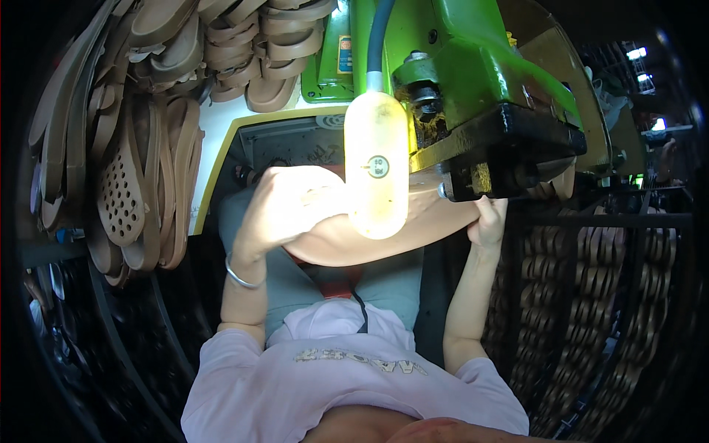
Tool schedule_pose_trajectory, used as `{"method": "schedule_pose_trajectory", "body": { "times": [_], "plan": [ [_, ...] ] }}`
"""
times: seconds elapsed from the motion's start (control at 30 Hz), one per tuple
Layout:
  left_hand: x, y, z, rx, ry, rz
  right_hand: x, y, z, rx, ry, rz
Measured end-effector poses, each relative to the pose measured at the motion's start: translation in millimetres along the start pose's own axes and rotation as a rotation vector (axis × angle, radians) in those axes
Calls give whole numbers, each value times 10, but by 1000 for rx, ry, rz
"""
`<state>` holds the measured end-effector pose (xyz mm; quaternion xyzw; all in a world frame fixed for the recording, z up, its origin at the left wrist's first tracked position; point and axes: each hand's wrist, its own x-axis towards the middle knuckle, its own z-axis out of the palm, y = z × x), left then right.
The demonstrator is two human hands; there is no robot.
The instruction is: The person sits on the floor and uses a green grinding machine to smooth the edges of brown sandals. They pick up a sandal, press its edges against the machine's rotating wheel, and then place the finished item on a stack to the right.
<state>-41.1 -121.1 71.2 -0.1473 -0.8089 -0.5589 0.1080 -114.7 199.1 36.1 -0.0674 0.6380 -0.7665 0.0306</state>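
A tan foam shoe (432, 221) lies sideways across my lap, between both hands and below the front of a green machine (480, 66). My left hand (299, 207), washed out by bright light, is closed on the shoe's left end. At its right end, my right hand (487, 221) pinches the shoe close under the machine's black head (502, 159). A glowing yellow lamp (377, 166) on a dark flexible neck hangs in front and hides the shoe's middle. The black head covers part of the right fingers and of the shoe's far edge.
Tan shoes (284, 52) are stacked on the white, yellow-edged table (214, 140) at far left, and perforated clogs (122, 192) hang over its side. Racks of brown shoes (591, 295) stand at right. A cardboard box (569, 74) is behind the machine.
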Motion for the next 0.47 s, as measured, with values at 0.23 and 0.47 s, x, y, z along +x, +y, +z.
{"method": "schedule_pose_trajectory", "body": {
  "times": [0.23, 0.47],
  "plan": [
    [-179, -144, -399, 4, -19, -245, -203, 113, 355, 88, -120, 58],
    [-473, -216, -662, -31, -41, -345, -275, 162, 606, 44, -225, 60]
  ]
}}
